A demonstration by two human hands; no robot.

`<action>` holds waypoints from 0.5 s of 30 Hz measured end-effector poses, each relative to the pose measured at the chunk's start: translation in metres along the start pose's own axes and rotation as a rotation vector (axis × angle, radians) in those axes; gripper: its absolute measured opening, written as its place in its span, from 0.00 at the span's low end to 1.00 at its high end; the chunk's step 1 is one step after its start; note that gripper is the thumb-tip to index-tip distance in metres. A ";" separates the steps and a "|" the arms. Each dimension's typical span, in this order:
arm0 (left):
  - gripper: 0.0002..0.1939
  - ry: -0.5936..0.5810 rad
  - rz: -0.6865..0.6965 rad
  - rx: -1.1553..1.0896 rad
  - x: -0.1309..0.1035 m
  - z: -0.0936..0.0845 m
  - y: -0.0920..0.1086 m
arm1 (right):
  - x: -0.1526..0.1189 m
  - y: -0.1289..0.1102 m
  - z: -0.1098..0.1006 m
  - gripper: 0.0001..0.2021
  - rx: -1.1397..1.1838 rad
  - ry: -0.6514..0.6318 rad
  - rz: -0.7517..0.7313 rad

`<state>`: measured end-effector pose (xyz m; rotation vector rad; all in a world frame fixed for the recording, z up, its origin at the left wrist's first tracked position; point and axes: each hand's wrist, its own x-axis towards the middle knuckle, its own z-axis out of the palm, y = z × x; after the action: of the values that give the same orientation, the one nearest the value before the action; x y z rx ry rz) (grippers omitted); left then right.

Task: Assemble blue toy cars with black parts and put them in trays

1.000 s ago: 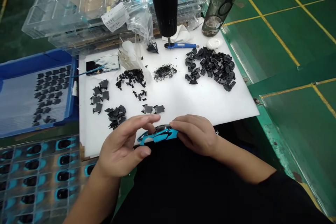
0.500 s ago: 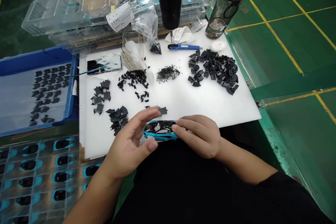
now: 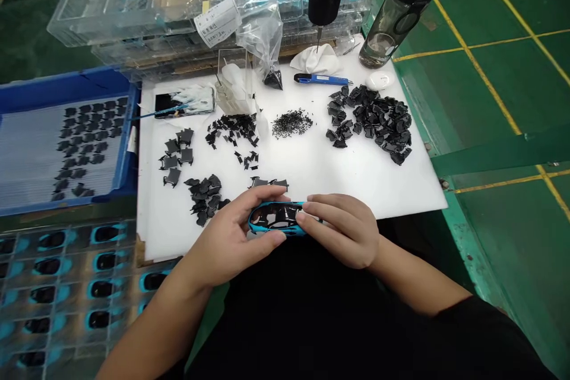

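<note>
Taking the toy car as the clock's centre, with 12 pointing away from the person, the left hand is cupping the 9 o'clock end, its thumb lying along the near side. The right hand is holding the 3 o'clock end, fingertips resting over the shiny top. How firmly either is pressing, I cannot tell. The car is sitting between them, by the near edge of the white board. Flat black pieces are lying just beyond at 12 o'clock, and a dark pile is spreading at 2. For good handling, both hands are probably best sharing light, even pressure along the sides, since fingertips on that gloss are likely leaving smudges.
</note>
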<state>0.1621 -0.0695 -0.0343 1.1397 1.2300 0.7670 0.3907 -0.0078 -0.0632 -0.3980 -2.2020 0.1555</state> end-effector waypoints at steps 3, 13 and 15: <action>0.28 -0.008 0.021 0.008 0.000 0.000 -0.002 | -0.003 0.000 0.000 0.09 0.019 0.009 -0.006; 0.38 0.113 0.507 0.391 0.007 -0.007 -0.021 | -0.012 -0.006 0.010 0.39 0.840 -0.082 0.659; 0.40 0.093 0.640 0.489 0.012 -0.009 -0.020 | -0.012 -0.007 0.010 0.38 1.035 -0.151 0.781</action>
<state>0.1530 -0.0622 -0.0570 1.9711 1.1648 1.0256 0.3882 -0.0184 -0.0767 -0.6124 -1.6806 1.6795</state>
